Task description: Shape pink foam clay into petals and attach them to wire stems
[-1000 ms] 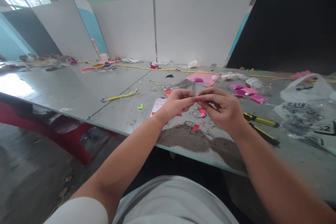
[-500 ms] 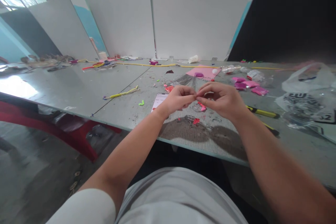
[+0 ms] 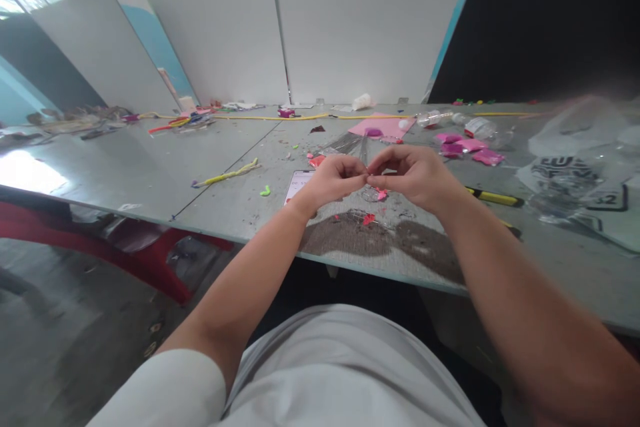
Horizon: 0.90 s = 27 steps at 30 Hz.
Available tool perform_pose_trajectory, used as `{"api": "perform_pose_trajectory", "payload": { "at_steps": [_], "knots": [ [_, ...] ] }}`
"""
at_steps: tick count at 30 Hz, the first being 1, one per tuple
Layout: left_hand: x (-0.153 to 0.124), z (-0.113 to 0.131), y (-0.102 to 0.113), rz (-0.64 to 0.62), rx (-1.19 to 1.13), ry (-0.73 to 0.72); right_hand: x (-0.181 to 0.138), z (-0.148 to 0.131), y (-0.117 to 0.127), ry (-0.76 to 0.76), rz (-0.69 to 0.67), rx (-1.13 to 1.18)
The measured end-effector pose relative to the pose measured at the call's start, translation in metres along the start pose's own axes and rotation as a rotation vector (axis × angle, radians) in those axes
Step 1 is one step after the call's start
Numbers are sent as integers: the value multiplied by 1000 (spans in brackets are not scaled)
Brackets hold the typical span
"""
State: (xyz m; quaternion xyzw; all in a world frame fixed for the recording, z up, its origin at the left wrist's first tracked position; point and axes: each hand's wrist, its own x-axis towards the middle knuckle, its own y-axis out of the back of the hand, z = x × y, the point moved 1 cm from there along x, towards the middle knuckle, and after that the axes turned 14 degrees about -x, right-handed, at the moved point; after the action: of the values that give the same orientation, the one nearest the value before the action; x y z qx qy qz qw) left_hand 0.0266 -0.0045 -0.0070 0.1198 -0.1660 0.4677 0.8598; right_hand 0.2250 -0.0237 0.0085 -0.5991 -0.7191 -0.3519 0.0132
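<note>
My left hand (image 3: 340, 175) and my right hand (image 3: 413, 170) meet at the fingertips above the grey table. Both are closed in a pinch. Whatever lies between the fingertips is too small to make out; a thin clear strand or wire seems to rise behind them. Below the hands is a small red-pink piece (image 3: 382, 194) beside a thin ring of wire. Nearer the table edge lies another red piece (image 3: 369, 219) among thin wires. A phone (image 3: 296, 187) with a lit screen lies partly behind my left hand.
At right are pink packets (image 3: 473, 145), a yellow-and-black cutter (image 3: 495, 197) and a clear plastic bag (image 3: 565, 167). A pink sheet (image 3: 357, 125) lies farther back. Left are a yellow twisted strand (image 3: 227, 175) and a green bit (image 3: 265, 191). A red chair (image 3: 150, 260) stands below the table's left edge.
The view has shifted slightly, so the table and hands sit a little higher and to the left. Both hands keep their fingertips together, with only small finger movement.
</note>
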Motion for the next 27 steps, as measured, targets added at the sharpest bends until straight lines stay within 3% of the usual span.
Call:
{"api": "perform_pose_trajectory", "payload": {
  "at_steps": [5, 11, 19, 24, 27],
  "knots": [
    [1, 1, 0, 2, 73, -137, -2, -1, -8, -103, -19, 281],
    [-3, 5, -1, 50, 8, -110, -5, -8, -13, -210, -24, 505],
    [-5, 9, 3, 19, -66, -178, -8, -8, -14, -172, -79, 651],
    [-31, 15, 22, -154, 291, -241, -9, -7, -8, -45, -149, 663],
    [-57, 13, 35, -166, 529, -245, -8, -11, -7, 18, -125, 628]
  ]
}}
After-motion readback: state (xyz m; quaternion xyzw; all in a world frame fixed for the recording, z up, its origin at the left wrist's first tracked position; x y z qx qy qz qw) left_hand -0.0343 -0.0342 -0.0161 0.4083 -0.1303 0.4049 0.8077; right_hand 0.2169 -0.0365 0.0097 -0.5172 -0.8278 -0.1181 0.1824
